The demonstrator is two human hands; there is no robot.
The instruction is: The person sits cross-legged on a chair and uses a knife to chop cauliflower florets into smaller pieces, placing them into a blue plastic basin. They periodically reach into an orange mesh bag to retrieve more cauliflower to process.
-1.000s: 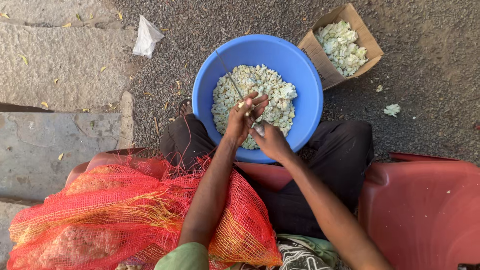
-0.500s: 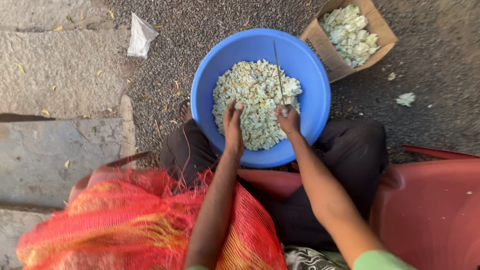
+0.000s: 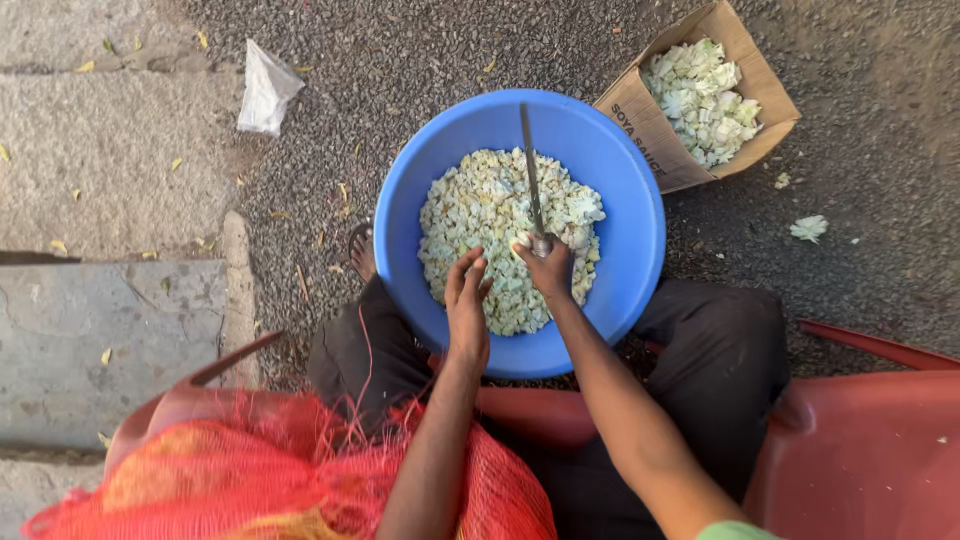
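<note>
The right hand [image 3: 548, 266] is clamped round the handle of a long, narrow, grey metal knife [image 3: 531, 172], whose blade points away from the person across a heap of pale green-white chopped vegetable pieces [image 3: 505, 230]. The left hand [image 3: 466, 300] lies just beside it, fingers loosely together and resting on the heap, closed on nothing that I can make out. Both hands are inside a round blue plastic basin [image 3: 625, 180] set on the ground between the person's knees. The work looks to be at a pause between cuts, with the pieces being gathered; the next cut would call for a piece held steady under the blade with the left fingers kept clear. Beyond the right hand, further off, an open brown cardboard box [image 3: 650, 125] holds larger pale leaf pieces. Near the left forearm lies a red mesh sack [image 3: 230, 470], cut off by the frame, its contents unclear. The knife's handle is hidden in the grip.
</note>
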